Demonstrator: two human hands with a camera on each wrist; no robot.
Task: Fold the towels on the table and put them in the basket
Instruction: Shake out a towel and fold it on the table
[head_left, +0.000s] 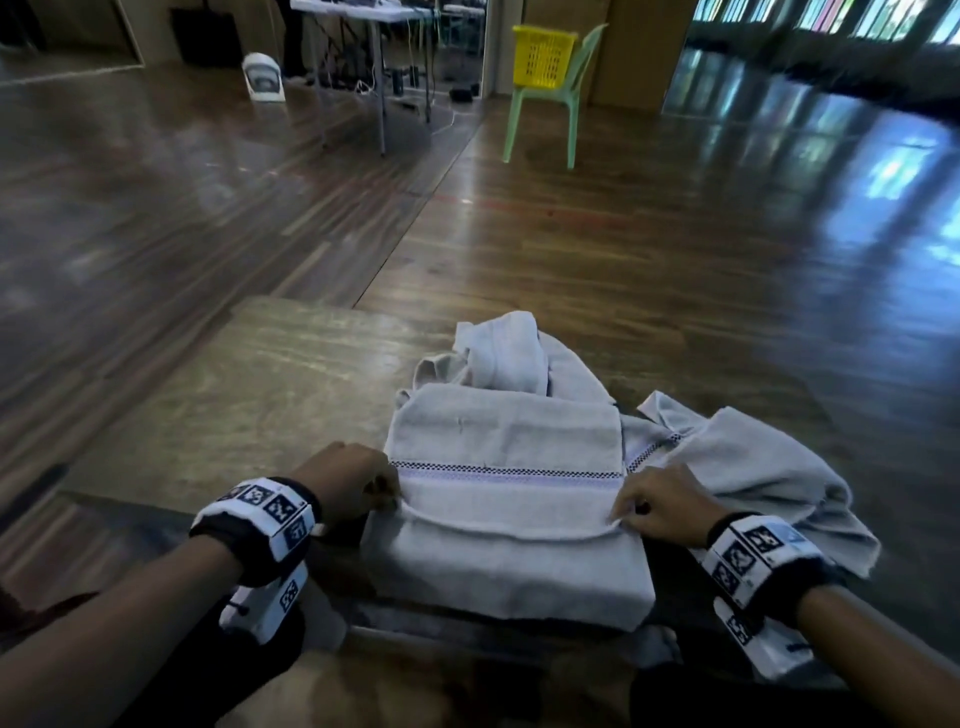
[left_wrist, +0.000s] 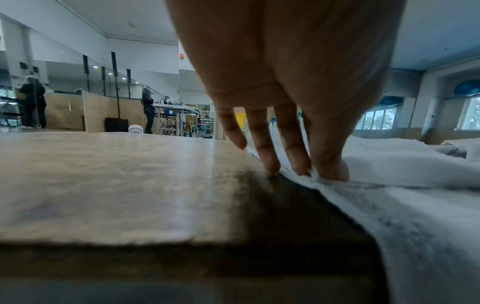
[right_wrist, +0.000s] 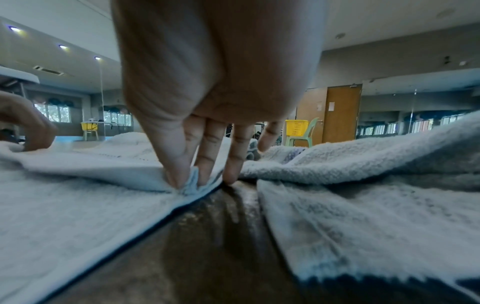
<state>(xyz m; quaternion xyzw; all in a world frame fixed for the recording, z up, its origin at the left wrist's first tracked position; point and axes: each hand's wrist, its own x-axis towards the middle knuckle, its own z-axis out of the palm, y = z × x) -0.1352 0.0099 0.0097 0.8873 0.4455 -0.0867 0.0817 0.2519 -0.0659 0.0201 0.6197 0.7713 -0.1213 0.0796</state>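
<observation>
Head view: a grey towel (head_left: 506, 499) is being folded on the table (head_left: 270, 395); its upper layer's corners are pinched by left hand (head_left: 353, 480) and right hand (head_left: 657, 504). Next, this edge should be carried over evenly.

Both my forearms reach forward, almost parallel, with the palms turned down. Each wrist wears a black band with white marker squares on it. My left hand (head_left: 353, 480) is low, the knuckles up and the fingers (left_wrist: 298, 156) pointing downward; the thumb and the nearest finger press together and pinch a thin edge of cloth, the next finger touches down beside them and the little finger stays lifted. My right hand (head_left: 662, 504) has the same pose: the thumb (right_wrist: 174, 160) and the first finger squeeze a small fold of cloth between their tips, and the last finger is spread away.
</observation>
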